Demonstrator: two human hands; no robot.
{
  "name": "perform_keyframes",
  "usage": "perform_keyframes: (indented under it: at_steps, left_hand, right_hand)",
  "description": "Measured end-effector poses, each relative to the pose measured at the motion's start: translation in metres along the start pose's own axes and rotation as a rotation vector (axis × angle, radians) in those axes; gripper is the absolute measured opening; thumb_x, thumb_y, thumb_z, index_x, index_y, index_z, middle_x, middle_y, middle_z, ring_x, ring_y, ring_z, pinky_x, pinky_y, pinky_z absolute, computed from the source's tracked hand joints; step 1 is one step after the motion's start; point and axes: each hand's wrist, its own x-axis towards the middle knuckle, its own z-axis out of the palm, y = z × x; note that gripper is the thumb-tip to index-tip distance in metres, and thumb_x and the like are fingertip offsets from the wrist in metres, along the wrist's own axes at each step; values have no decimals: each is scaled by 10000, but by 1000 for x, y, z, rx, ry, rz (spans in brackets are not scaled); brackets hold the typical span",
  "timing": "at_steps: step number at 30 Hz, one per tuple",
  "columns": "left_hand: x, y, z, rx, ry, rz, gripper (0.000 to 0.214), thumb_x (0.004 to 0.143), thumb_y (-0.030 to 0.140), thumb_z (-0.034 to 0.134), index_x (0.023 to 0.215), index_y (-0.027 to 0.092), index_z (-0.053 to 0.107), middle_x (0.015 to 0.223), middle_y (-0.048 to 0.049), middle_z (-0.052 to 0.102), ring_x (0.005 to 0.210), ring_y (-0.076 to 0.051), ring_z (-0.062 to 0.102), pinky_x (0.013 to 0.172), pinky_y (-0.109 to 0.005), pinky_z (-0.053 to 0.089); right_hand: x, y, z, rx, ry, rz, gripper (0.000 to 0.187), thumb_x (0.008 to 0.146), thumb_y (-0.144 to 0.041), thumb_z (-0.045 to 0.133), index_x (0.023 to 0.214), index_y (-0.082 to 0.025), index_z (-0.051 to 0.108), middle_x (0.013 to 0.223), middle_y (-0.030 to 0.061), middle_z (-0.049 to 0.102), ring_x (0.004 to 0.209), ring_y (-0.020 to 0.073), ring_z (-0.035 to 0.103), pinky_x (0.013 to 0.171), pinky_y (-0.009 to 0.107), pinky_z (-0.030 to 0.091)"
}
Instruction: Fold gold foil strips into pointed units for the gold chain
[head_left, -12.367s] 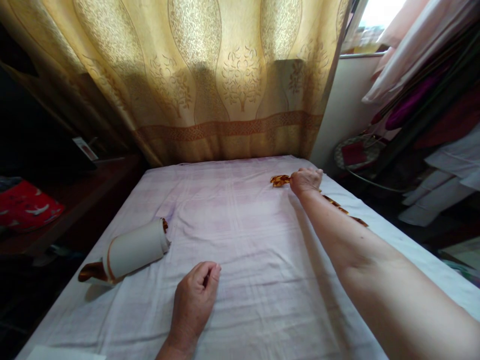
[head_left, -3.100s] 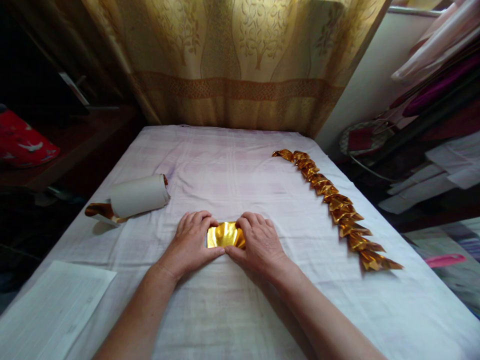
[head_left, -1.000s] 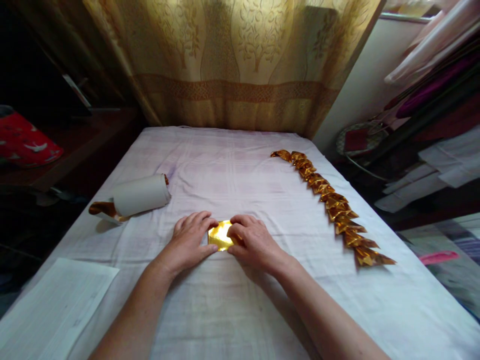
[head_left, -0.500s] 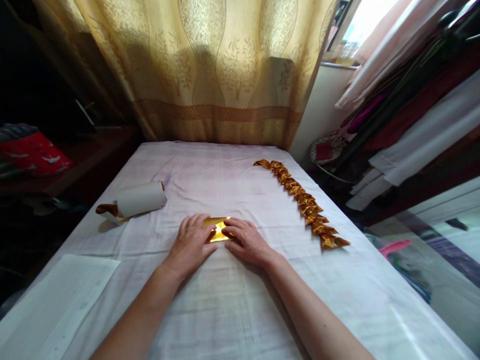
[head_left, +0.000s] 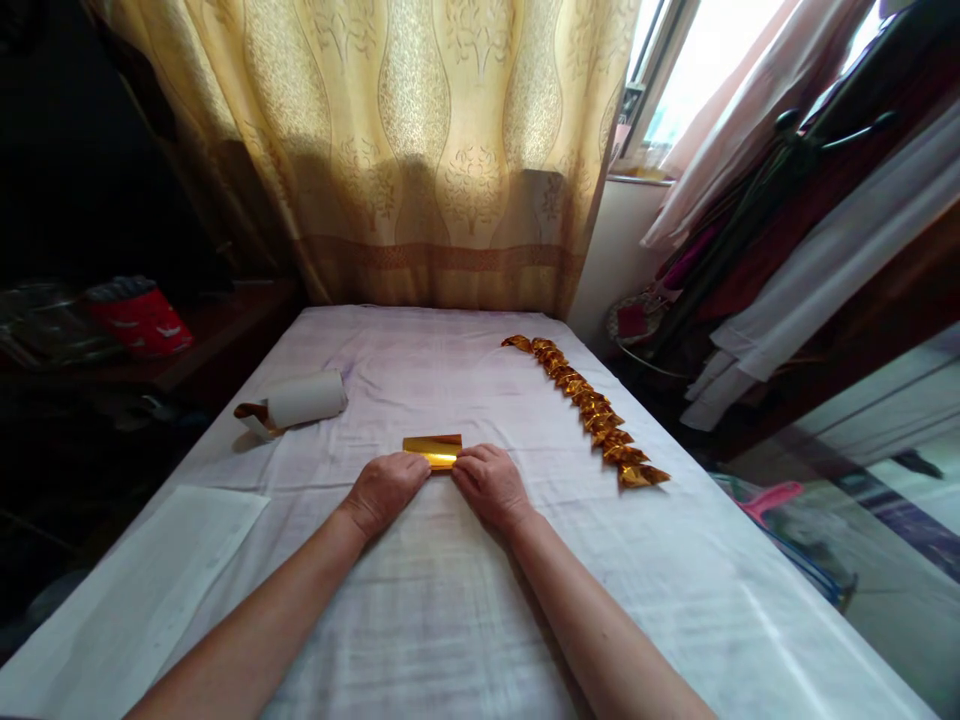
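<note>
Both hands sit side by side at the middle of the cloth-covered bench (head_left: pixel 450 620). My left hand (head_left: pixel 386 488) and right hand (head_left: pixel 489 485) each have the grip curled tight, fingertips pinching the near edge of the folded gold foil (head_left: pixel 433 449). It lies flat just beyond my knuckles. Well apart to the right runs a row of folded gold pieces (head_left: pixel 592 412); a paper roll (head_left: pixel 306 398) lies to the left.

My bare forearms run forward and converge toward the gold foil (head_left: pixel 433 450). My left grip (head_left: pixel 386 487) and right grip (head_left: pixel 487 483) sit knuckles-up just beside each other, with the fingers curled onto the foil's near edge. I can't tell whether they pinch it.
</note>
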Motion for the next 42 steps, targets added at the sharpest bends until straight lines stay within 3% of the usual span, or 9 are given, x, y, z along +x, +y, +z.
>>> perform_keyframes:
  at_steps: [6,10,22,32,42]
  left_hand:
    - [-30,25,-6,-24,39,-39,291,1017,295,418,889,194,659,927,-64,659,876,-190,599,807,-321,474]
    - [-44,31,-12,-95,-19,-119,288,1010,328,446,867,194,656,850,-49,656,819,-208,586,776,-350,450]
    - [-46,6,-10,-248,65,-214,295,984,395,480,847,216,670,835,-36,703,822,-209,625,787,-350,449]
    - [-41,14,-14,-280,28,-343,223,943,368,521,850,238,675,816,-14,724,787,-203,646,765,-350,440]
    - [-38,16,-14,-262,-3,-365,191,935,342,544,815,236,647,786,2,712,764,-198,628,744,-349,412]
  right_hand:
    - [-28,-18,-7,-65,7,24,184,944,-220,579,802,-195,695,864,50,689,841,182,585,799,297,443]
    - [-38,-24,-9,-72,-25,23,184,951,-255,572,812,-198,678,848,47,670,829,184,574,784,298,423]
    - [-35,-22,-5,-50,15,200,199,936,-284,580,774,-210,669,799,39,650,789,191,565,742,309,388]
    - [-30,-22,-7,-21,13,317,199,907,-318,613,735,-218,625,782,34,623,777,198,552,728,318,376]
    - [-32,-20,-4,-25,9,313,218,930,-331,597,741,-224,611,789,34,612,784,206,530,734,329,359]
